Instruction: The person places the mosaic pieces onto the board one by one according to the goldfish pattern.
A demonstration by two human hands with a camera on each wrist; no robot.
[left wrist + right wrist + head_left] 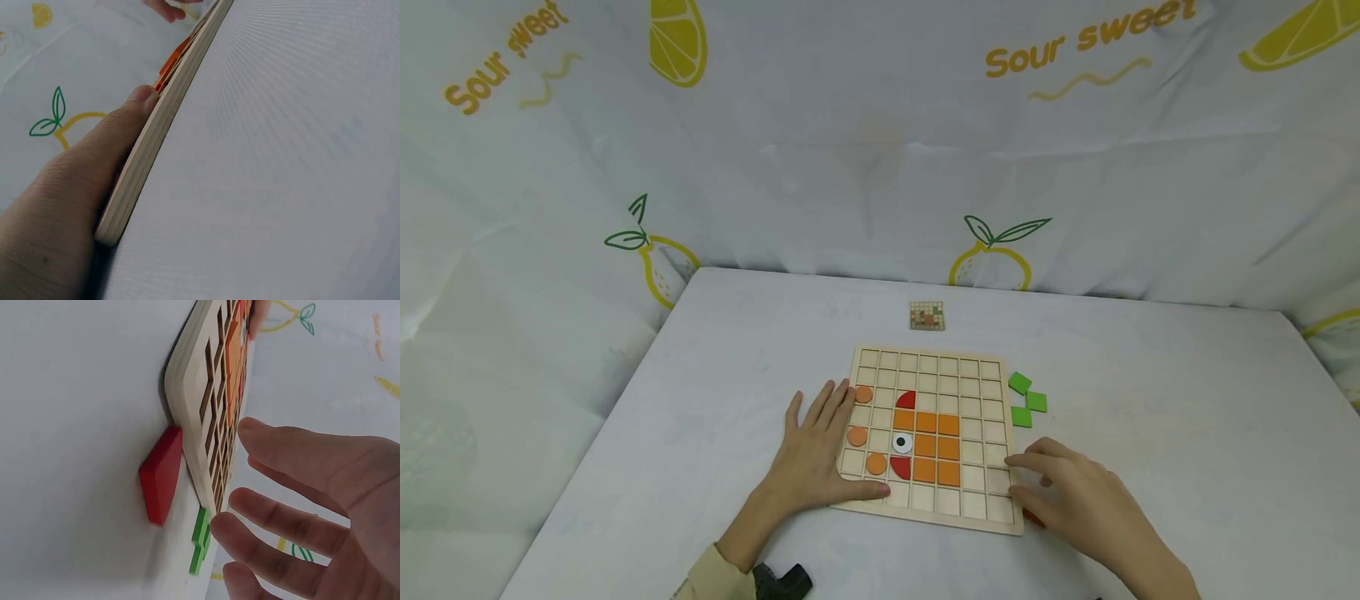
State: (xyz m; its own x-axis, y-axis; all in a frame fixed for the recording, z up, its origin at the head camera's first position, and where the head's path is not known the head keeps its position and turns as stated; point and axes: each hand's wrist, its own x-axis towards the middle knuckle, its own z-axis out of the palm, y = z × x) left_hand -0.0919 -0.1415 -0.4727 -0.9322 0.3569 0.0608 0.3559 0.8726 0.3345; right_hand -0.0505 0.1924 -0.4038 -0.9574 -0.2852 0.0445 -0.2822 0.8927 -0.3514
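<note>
A wooden grid board (985, 505) lies on the table with orange squares (949, 450), two red quarter-circle pieces (900, 467), a white eye disc (902, 443) and three orange discs (857, 436) in its cells. My left hand (812, 454) rests along the board's left side, fingers straight, thumb over the near-left corner. Over the right edge hovers my right hand (1071, 492), its fingers loosely bent and nothing between them in the right wrist view. Below that hand a loose red piece (161, 478) leans against the board's side, mostly hidden in the head view.
Three green squares (1036, 402) lie off the board's right side near its far corner. Behind the board is a small pattern card (927, 316). A black object (782, 582) sits by the left wrist. A lemon-print cloth (865, 167) hangs behind the table.
</note>
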